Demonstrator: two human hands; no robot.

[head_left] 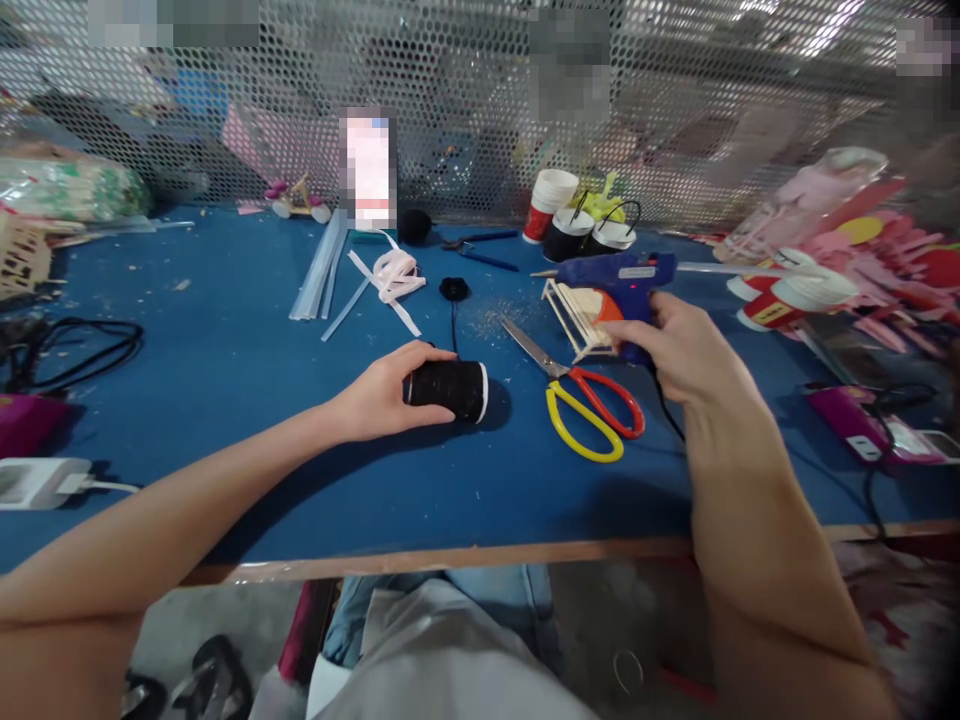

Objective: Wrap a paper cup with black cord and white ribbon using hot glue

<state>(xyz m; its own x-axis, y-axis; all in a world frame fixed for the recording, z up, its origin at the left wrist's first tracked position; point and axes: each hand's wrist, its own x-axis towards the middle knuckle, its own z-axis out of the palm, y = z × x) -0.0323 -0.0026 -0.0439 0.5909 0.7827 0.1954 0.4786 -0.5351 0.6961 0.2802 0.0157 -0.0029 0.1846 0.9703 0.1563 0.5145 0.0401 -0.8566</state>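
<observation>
Counter (247, 400): blue, under everything
Glue gun (600, 272): right of middle, nozzle pointing left
Scissors (558, 370): lying between both hands
Right hand (679, 345): wrapped around the glue gun's handle
Left hand (397, 392): half-curled, gripping the black cup (446, 390)
Black cup: near middle, tipped sideways, white rim rightward

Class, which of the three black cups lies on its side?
The black cup held sideways in the left hand; the other two stand upright farther back, touched by neither hand.
</observation>
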